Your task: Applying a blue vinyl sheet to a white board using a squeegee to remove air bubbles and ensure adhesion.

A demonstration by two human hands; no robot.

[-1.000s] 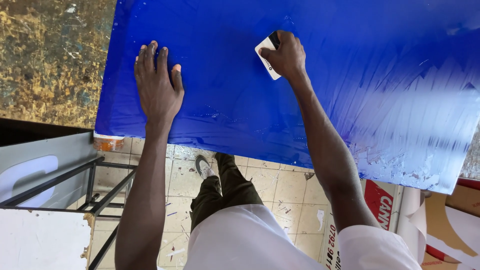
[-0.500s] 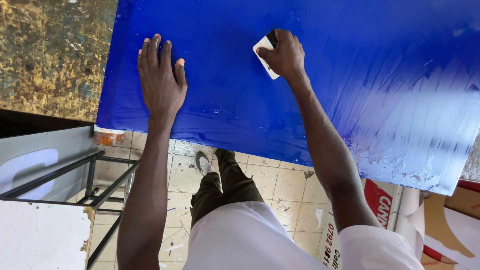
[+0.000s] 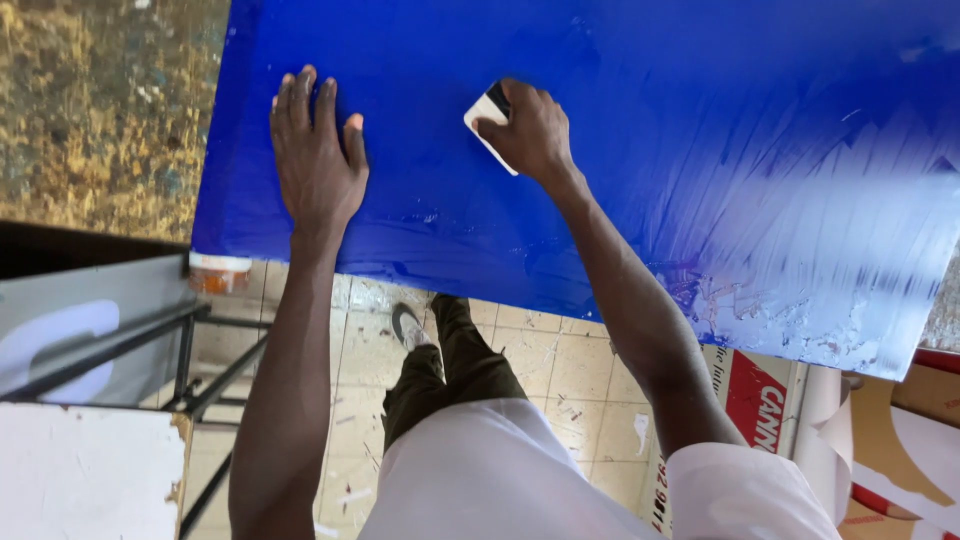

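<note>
A large glossy blue sheet lies flat over a worktable and overhangs its near edge. My left hand rests palm down on the sheet near its left edge, fingers together and pointing away from me. My right hand grips a small white squeegee and presses its edge against the sheet, a little right of the left hand. The sheet's right part shows pale streaks and glare, and its near right edge looks scuffed.
Left of the sheet is a mottled yellow-brown table surface. Below it stand a grey panel and a black metal frame. A tiled floor shows under the table edge. Red and white cardboard lies at the lower right.
My left hand has shifted slightly up and left on the sheet. My right hand with the squeegee has slid a little to the left and down.
</note>
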